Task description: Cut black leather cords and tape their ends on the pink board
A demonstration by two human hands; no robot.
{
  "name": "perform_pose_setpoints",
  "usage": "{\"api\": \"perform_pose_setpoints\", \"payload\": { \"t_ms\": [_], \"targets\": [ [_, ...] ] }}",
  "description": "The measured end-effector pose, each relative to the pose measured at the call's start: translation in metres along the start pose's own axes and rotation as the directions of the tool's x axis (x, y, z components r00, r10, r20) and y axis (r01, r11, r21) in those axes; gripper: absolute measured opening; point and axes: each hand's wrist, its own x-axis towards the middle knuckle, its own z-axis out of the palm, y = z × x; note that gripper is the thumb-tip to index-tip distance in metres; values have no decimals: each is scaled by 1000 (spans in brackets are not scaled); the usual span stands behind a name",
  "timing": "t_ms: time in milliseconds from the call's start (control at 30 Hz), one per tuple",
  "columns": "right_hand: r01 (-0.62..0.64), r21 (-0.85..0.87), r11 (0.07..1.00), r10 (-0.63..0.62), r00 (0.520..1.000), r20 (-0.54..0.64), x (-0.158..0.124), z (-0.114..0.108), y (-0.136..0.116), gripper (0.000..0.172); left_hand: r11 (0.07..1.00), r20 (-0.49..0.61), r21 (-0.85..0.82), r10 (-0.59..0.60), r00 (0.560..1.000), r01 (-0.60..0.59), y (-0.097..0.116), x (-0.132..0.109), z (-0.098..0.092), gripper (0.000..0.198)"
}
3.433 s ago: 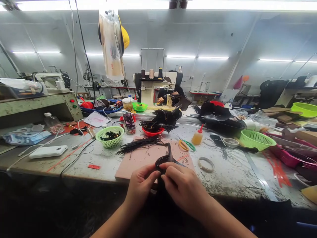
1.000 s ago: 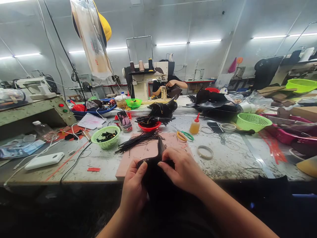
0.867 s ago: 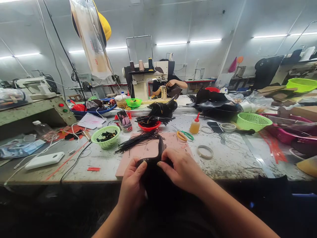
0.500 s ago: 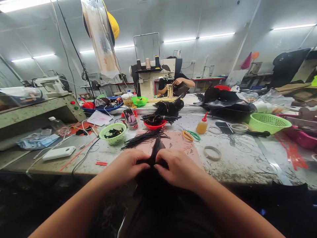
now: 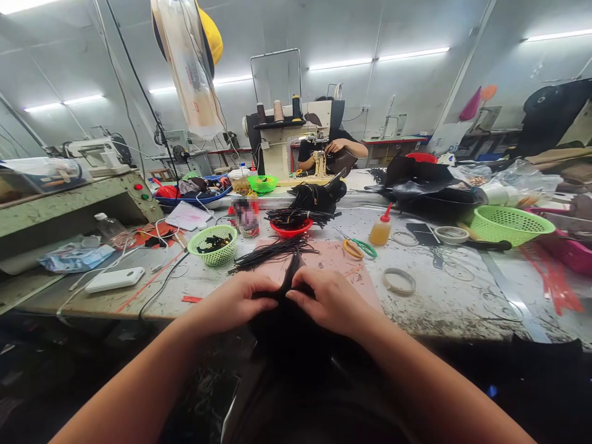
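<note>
A black, leather-like piece point(image 5: 296, 345) hangs from the table's front edge toward my lap, its pointed top fold standing up between my hands. My left hand point(image 5: 235, 299) pinches its left side between thumb and fingers. Close beside it, my right hand point(image 5: 326, 302) grips the right side the same way. Just beyond the fold lies a pink cutting mat point(image 5: 333, 253), with a bundle of black strips point(image 5: 272, 253) at its back left. Scissors point(image 5: 359, 248) with orange and green handles rest at the mat's back right.
Light green baskets stand left point(image 5: 213, 245) and right point(image 5: 509, 225). A red bowl point(image 5: 292, 228) holds black strips. Right of the scissors are a glue bottle point(image 5: 380, 229) and a tape roll point(image 5: 398, 281). A person point(image 5: 340, 148) works behind the sewing machine point(image 5: 277, 151).
My view has shifted slightly, so the bench items sit a little differently in the picture. Both hands keep their pinch on the black piece, with hardly any movement.
</note>
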Motion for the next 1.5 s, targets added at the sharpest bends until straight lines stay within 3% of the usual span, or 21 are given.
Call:
{"api": "perform_pose_setpoints", "payload": {
  "t_ms": [200,467,767,933,1100,1267,1500],
  "targets": [
    [-5,-39,999,8,998,66,1,-5,-2,10,999,41,-45,-1,999,3,3,4,-3,19],
    [-15,-84,996,26,991,135,-2,-8,-2,13,1000,53,14,-15,998,15,3,5,-4,15],
    [-38,-79,996,45,995,89,1,-5,-5,10,996,103,58,62,993,-68,6,5,-7,21],
    [-1,41,999,0,1000,24,-1,-7,-8,6,991,35,121,52,998,-56,6,6,-2,15],
    [10,205,979,13,994,-109,-3,-7,2,7,999,-31,22,42,999,-41,0,6,1,16],
    [-9,222,975,37,992,-120,0,-3,6,6,999,-50,-13,50,997,-51,-2,5,3,31],
    [-57,237,970,86,990,-115,3,-3,6,5,999,-8,-21,44,999,-44,-2,8,2,23]
  ]
}}
